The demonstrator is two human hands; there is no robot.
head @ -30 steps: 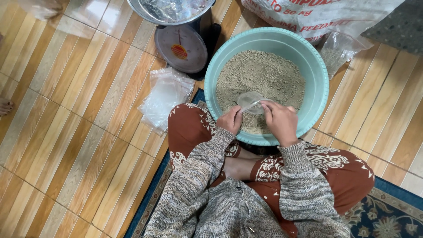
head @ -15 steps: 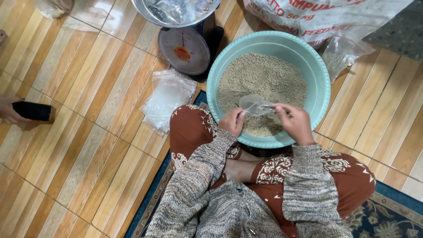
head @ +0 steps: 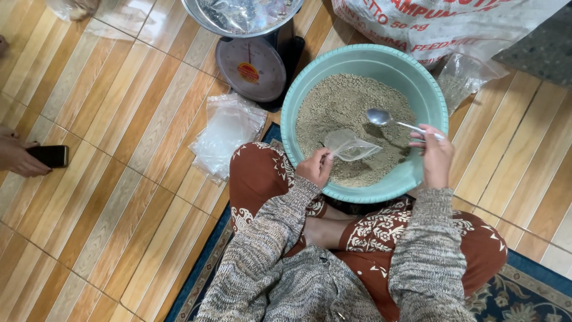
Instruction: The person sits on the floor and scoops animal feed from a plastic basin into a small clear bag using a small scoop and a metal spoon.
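One view only, from a camera on the person's head; it faces steeply down over the lap onto the wood-patterned floor [head: 101,179]; it sits close above the teal basin [head: 438,119], near frame centre; the dial scale [head: 249,65] and printed sack [head: 441,24] are cut by the top edge.

A home floor serves as workspace: glossy wood-pattern floor tiles [head: 107,179], a blue patterned rug [head: 524,292], a dial kitchen scale [head: 250,65].
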